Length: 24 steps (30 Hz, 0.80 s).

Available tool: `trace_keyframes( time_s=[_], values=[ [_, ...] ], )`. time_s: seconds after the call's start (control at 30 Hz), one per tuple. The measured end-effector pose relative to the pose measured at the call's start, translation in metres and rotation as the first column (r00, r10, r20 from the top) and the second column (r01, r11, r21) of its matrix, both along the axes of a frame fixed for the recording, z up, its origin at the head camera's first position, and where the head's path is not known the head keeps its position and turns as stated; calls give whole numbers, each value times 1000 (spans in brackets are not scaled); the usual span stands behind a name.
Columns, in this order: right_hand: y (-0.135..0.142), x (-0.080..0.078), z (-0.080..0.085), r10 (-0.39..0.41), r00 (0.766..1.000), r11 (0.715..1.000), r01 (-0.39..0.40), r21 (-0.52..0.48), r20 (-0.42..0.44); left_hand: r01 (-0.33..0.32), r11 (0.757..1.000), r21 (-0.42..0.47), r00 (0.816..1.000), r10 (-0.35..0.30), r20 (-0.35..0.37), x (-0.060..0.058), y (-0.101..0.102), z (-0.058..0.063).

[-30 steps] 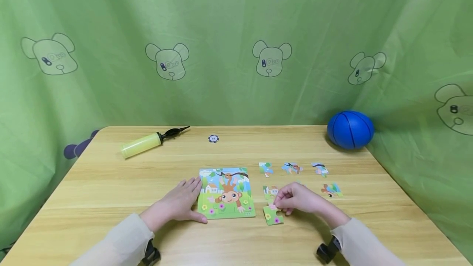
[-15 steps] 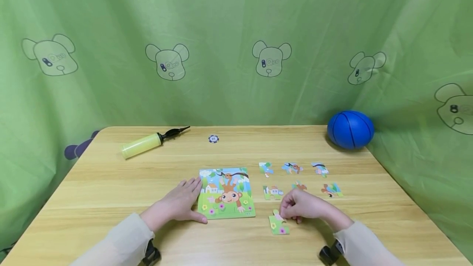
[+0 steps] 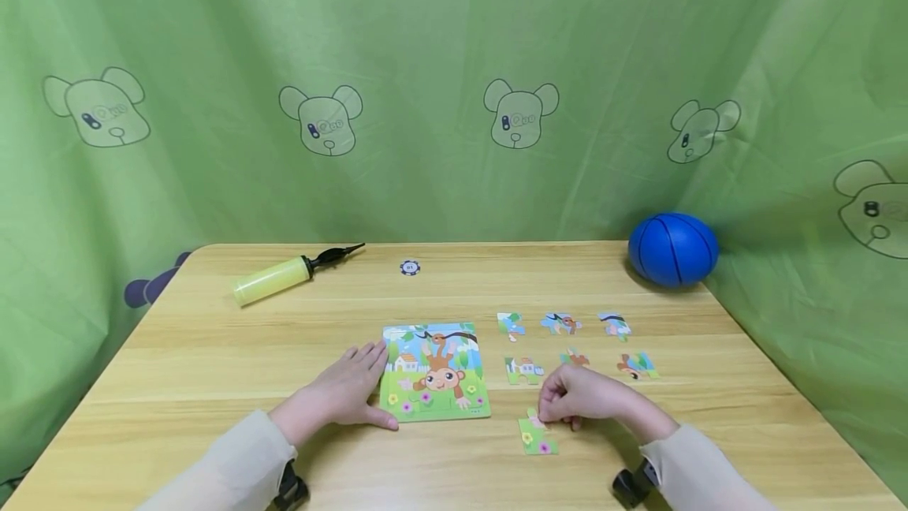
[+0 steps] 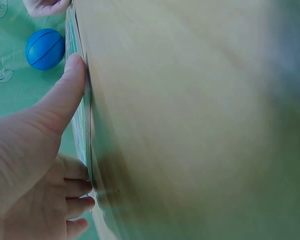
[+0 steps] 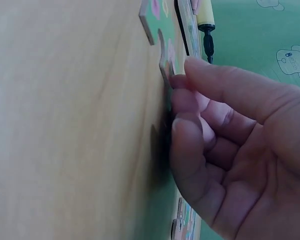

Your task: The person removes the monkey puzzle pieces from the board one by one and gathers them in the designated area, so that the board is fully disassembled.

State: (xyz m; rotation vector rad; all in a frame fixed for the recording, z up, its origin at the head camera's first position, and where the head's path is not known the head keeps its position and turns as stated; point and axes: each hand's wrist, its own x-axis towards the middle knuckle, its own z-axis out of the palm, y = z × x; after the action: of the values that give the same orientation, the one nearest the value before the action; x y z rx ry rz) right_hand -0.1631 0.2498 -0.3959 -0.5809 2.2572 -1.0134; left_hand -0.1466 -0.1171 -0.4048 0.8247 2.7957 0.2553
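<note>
My left hand (image 3: 344, 389) rests at the left edge of a square monkey puzzle board (image 3: 440, 377), fingers straight along its side and thumb at its lower left corner. In the left wrist view the thumb (image 4: 65, 95) lies along the board's edge. My right hand (image 3: 585, 394) pinches the upper part of a green flowered puzzle piece (image 3: 536, 438) between thumb and fingertips, close over the table. The right wrist view shows this piece's notched edge beyond the fingers. Just behind the hand lie a house piece (image 3: 523, 371) and a brown piece (image 3: 574, 357), the latter partly hidden.
Farther back is a row of three puzzle pieces (image 3: 561, 324), and a monkey-face piece (image 3: 637, 366) lies to the right. A yellow hand pump (image 3: 273, 282), a round chip (image 3: 409, 267) and a blue ball (image 3: 672, 251) are near the table's back edge. Green curtain hangs behind.
My right hand has drawn the flowered piece toward the front and slightly right, away from the house piece. The brown piece behind is more visible. My left hand stays put.
</note>
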Motion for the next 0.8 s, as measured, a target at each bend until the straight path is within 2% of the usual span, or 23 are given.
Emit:
trace_keyframes(
  time_s=[0.37,0.57,0.8],
  values=[
    [-17,-8,13,32,995,999,-32,5,-96,1,1000,-1,1000,-1,1,-1,-1,0],
    [-43,-14,14,66,986,997,-72,-31,-151,-7,1000,-3,1000,7,9,0,-1,1],
    [-80,-19,6,110,973,990,-126,-67,-201,-8,1000,0,1000,8,13,0,0,2]
  ],
)
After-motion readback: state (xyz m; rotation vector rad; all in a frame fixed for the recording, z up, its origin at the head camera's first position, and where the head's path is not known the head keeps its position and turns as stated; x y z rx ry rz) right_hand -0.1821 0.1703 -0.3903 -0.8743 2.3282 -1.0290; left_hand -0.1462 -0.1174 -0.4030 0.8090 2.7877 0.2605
